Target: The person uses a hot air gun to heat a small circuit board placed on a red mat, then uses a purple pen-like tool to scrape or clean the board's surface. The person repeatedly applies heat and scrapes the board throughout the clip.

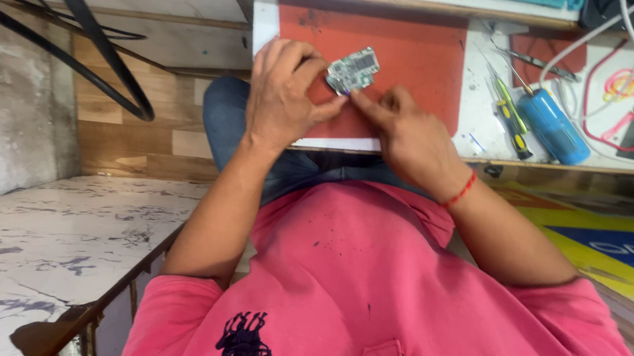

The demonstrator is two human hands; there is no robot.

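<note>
Circuit board (pixel 353 70): small, flat, rectangular, green with silvery components and metal shields; tilted, held just above the red mat (pixel 400 50), at 12 o'clock in the view.

Left hand (pixel 284 94): at 11 o'clock; grip pinches the board's lower-left edge between thumb and curled fingers.

Right hand (pixel 409 132): at 1 o'clock of centre; fingertips pressed together at the board's lower edge, whether on a tool cannot be told. Red thread band on the wrist.

Red mat: matte, smooth, rectangular, lying on a white desk (pixel 477 115), scuffed and stained.

Blue cylinder (pixel 555 126): glossy, at 2 o'clock. Beside it, screwdriver (pixel 511 117) with yellow-green handle.

Cables (pixel 621 80): red and white, looped, at far 2 o'clock.
</note>
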